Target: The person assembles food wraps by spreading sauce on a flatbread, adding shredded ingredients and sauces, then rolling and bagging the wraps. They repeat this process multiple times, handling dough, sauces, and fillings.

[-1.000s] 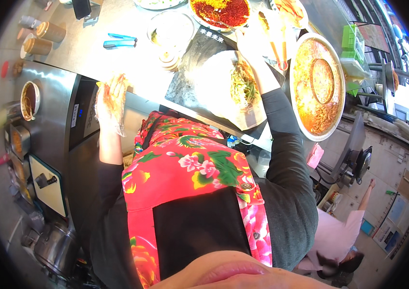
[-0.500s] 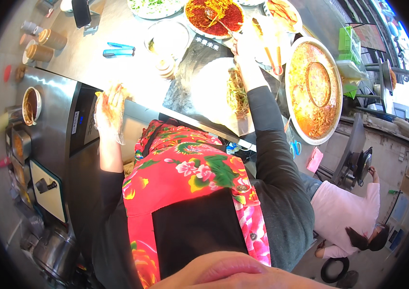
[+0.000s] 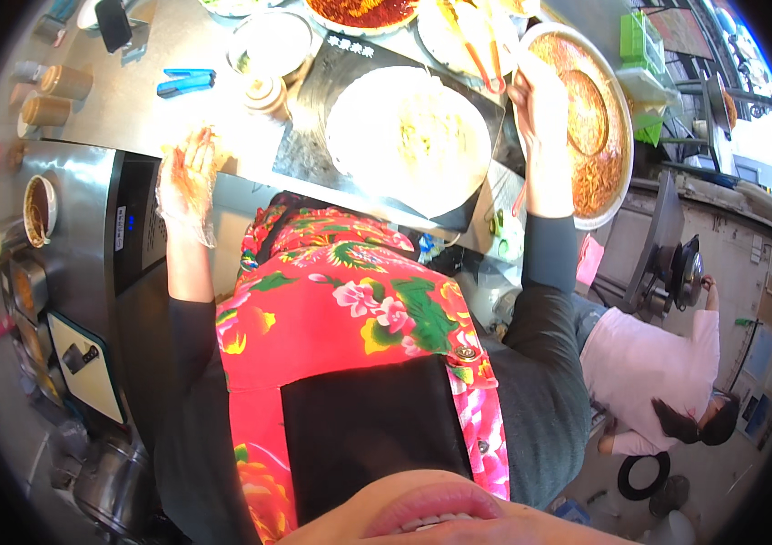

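My left hand (image 3: 188, 182), in a clear plastic glove with reddish stains, hovers palm-up over the counter's front edge. Its fingers are stretched out, with nothing seen in them. At the right, my bare right hand (image 3: 536, 100) has its fingers closed beside the large round pan of reddish-orange food (image 3: 613, 173); what they hold, if anything, I cannot make out. Between my hands a broad white round sheet (image 3: 363, 136) lies on a dark square plate (image 3: 300, 145). Pale strips (image 3: 436, 141) sit on it, washed out by glare. Red-orange tongs (image 3: 493, 73) rest on a dish nearer my right hand.
A bowl of red sauce (image 3: 363, 13) and a pale bowl (image 3: 270, 44) stand at the back. A blue tool (image 3: 186, 83) and a lidded jar (image 3: 265, 95) are on the counter. Brown-filled jars (image 3: 45, 111) stand left. A person in pink (image 3: 649, 363) works at the right.
My right hand has left the red sauce bowl and moved right, toward the large pan. The view has shifted. My left hand stays stretched out near the edge.
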Tool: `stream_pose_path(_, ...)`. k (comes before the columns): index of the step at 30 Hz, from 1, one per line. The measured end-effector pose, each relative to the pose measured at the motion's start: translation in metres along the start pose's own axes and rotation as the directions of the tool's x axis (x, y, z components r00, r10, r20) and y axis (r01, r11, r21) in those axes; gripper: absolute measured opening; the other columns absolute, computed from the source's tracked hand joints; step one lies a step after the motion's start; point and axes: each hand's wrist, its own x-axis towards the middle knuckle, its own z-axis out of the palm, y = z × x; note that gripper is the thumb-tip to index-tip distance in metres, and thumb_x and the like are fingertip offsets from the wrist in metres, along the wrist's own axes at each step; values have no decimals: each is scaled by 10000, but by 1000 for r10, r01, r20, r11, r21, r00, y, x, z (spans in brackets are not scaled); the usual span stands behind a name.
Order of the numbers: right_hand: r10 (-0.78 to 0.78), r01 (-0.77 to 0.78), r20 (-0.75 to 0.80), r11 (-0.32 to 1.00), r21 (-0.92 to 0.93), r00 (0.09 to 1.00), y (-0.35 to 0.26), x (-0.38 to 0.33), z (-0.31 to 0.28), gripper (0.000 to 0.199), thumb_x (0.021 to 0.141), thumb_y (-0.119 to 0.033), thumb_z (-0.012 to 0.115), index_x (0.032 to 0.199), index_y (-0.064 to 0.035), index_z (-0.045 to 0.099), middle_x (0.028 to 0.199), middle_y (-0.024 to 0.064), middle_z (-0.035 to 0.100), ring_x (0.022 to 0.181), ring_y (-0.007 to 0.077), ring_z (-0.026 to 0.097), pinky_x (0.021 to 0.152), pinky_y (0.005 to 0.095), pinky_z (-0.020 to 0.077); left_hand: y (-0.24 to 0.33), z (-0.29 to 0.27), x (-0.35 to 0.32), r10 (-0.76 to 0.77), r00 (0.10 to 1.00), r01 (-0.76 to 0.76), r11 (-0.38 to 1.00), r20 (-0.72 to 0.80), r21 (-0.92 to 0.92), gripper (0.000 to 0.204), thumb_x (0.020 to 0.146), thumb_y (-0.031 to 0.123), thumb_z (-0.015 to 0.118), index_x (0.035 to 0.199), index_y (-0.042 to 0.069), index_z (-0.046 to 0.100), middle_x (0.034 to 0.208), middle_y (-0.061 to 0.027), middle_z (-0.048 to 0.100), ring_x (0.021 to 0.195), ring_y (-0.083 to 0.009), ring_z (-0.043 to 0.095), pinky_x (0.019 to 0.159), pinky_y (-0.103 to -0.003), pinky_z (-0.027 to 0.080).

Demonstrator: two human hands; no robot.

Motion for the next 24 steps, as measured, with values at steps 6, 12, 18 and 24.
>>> stream_pose_path(6,-127,145,84,610,-779,988,40,-97,-42,170,929,-91,614,1070,-21,677,721,-14,545,602,128,474,560,305,374,5,-5,7,-18,998,19,1000,-53,10,547,1001,245,509,1395,-112,385,1434,-254,450,1372,-341,410,1166,-427,325)
stream_pose_path(12,-443,461,415,-2,-887,795,81,-109,-71,229,947,-52,541,1137,-42,668,743,138,581,612,273,524,610,369,436,5,1,9,-7,1000,7,1000,-15,-20,511,1031,234,437,1412,-99,365,1459,-252,423,1383,-349,393,1171,-437,320)
stream_pose_path(18,84,-76,76,993,-94,994,86,-72,-53,190,941,-163,591,1028,4,609,776,22,491,693,132,499,620,238,442,7,17,-2,7,998,-9,999,-63,-31,497,1039,230,420,1415,-91,364,1471,-246,410,1390,-338,385,1170,-438,322)
stream_pose_path(24,-479,677,540,171,-716,692,92,23,77,301,911,-199,611,1157,-29,572,935,104,567,815,229,562,740,320,481,6,9,-7,6,1000,-6,997,4,-82,497,1038,239,432,1408,-88,378,1471,-234,414,1398,-329,375,1167,-439,326)
